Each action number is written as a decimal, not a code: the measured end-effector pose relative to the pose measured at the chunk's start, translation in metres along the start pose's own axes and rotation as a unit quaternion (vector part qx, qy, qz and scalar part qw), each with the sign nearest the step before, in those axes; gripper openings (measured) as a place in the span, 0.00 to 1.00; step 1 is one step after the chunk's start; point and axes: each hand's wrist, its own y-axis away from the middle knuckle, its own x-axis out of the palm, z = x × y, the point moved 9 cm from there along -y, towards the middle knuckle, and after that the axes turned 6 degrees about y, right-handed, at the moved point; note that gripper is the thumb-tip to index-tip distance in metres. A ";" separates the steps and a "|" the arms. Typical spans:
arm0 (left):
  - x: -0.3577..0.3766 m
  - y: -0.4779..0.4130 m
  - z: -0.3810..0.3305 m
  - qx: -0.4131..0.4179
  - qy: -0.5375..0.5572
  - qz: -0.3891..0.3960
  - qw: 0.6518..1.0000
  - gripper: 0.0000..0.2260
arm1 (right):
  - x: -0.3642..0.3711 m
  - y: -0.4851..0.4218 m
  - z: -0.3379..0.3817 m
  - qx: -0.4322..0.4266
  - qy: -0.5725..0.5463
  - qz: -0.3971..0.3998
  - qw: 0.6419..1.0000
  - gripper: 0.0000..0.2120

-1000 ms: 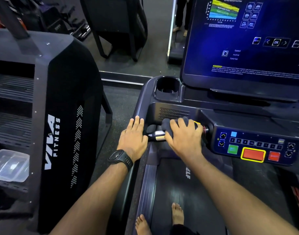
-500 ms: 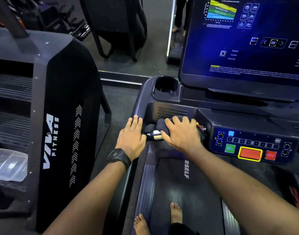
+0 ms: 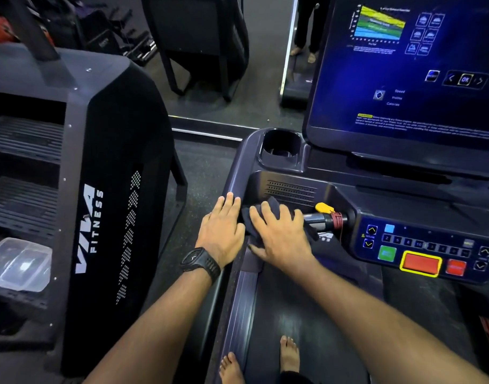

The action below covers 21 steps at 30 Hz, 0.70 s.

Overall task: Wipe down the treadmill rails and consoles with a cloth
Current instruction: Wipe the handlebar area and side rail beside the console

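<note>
My right hand (image 3: 279, 236) grips a dark cloth (image 3: 271, 204) wrapped over the treadmill's horizontal grip bar (image 3: 318, 218), fingers on top and thumb below. My left hand (image 3: 221, 228), with a black watch on the wrist, rests flat on the left rail (image 3: 237, 167) right beside it. To the right sits the console keypad (image 3: 421, 245) with green, red and yellow-edged buttons. Above it, the big blue screen (image 3: 404, 79) is lit.
A yellow safety clip (image 3: 323, 207) with a red cord hangs at the bar's right end. A cup holder (image 3: 280, 146) lies behind the rail. A black stair machine (image 3: 113, 162) stands at left with a clear plastic box (image 3: 18, 263) on it. My bare feet (image 3: 289, 353) stand on the belt.
My right hand has slid the cloth leftward along the bar, up against the left hand, uncovering the bar's right end and the yellow clip. The left hand stays on the rail.
</note>
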 end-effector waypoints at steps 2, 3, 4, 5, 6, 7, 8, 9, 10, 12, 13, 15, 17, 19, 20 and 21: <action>-0.001 0.000 0.000 -0.002 0.009 0.002 1.000 0.33 | -0.008 -0.020 -0.003 -0.003 -0.008 -0.001 1.000 0.39; -0.001 -0.001 0.000 -0.002 0.014 0.003 1.000 0.33 | -0.009 -0.025 -0.004 0.011 -0.014 0.014 1.000 0.38; -0.001 0.000 0.000 -0.002 0.018 0.004 1.000 0.33 | -0.010 -0.024 -0.002 0.030 -0.020 0.020 0.999 0.37; 0.000 0.001 0.001 -0.003 0.018 0.005 1.000 0.31 | -0.008 -0.016 0.003 0.042 -0.024 0.020 0.999 0.38; 0.000 0.002 0.001 -0.004 0.017 0.006 1.000 0.30 | -0.002 -0.005 0.010 0.047 -0.020 0.013 0.999 0.38; 0.001 0.002 0.001 -0.006 0.016 0.006 1.000 0.30 | 0.002 0.005 0.015 0.050 -0.009 0.000 0.999 0.38; 0.000 0.002 0.001 -0.005 0.016 0.005 1.000 0.30 | 0.003 0.009 0.016 0.049 0.000 -0.010 0.999 0.36; -0.001 0.001 0.000 -0.004 0.016 0.005 1.000 0.30 | 0.000 0.004 0.014 0.043 0.000 -0.021 0.999 0.35; -0.002 0.000 0.000 -0.002 0.015 0.006 1.000 0.30 | -0.003 -0.007 0.010 0.039 -0.015 -0.017 0.999 0.34; -0.001 -0.001 0.002 -0.002 0.015 0.007 1.000 0.30 | -0.010 -0.028 0.003 0.034 -0.034 0.018 0.999 0.36; 0.000 0.000 0.003 -0.004 0.017 0.008 1.000 0.30 | -0.010 -0.029 0.001 0.036 -0.039 0.031 0.998 0.36; 0.001 0.002 0.004 -0.007 0.021 0.008 1.000 0.30 | -0.011 -0.020 0.003 0.041 -0.036 0.037 0.998 0.34; 0.002 0.002 0.003 -0.005 0.020 0.005 1.000 0.30 | -0.011 -0.020 0.001 0.049 -0.052 0.073 0.995 0.31; 0.001 0.001 0.002 -0.003 0.024 0.003 1.000 0.29 | -0.010 -0.037 -0.007 0.070 -0.094 0.108 0.987 0.30; 0.001 0.001 0.003 -0.004 0.024 0.002 1.000 0.29 | -0.006 -0.045 -0.009 0.074 -0.099 0.132 0.984 0.30; 0.001 0.001 0.003 -0.006 0.025 0.002 1.000 0.29 | -0.005 -0.046 -0.008 0.075 -0.098 0.138 0.983 0.29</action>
